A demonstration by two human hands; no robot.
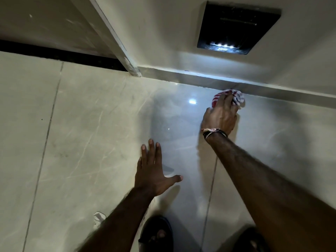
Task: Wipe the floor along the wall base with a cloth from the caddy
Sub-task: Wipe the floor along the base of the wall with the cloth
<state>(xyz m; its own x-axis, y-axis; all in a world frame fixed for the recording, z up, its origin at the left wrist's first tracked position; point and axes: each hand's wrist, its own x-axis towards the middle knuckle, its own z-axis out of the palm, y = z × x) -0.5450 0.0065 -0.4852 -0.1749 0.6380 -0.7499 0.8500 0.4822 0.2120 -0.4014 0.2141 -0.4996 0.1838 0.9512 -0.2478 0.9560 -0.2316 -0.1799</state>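
Now our right hand presses the bunched cloth onto the floor against the skirting; our left hand is splayed, holding nothing (below the skirting). On glossy tile, the bracing palm could slip.

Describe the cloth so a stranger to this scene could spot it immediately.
Start at the black wall light set low in the pale wall, then drop to the skirting where wall meets the glossy tiled floor. Just right of the light's glare, the right hand presses a bunched cloth against the skirting base. It is the only patterned item here: red and white stripes with dark lines.
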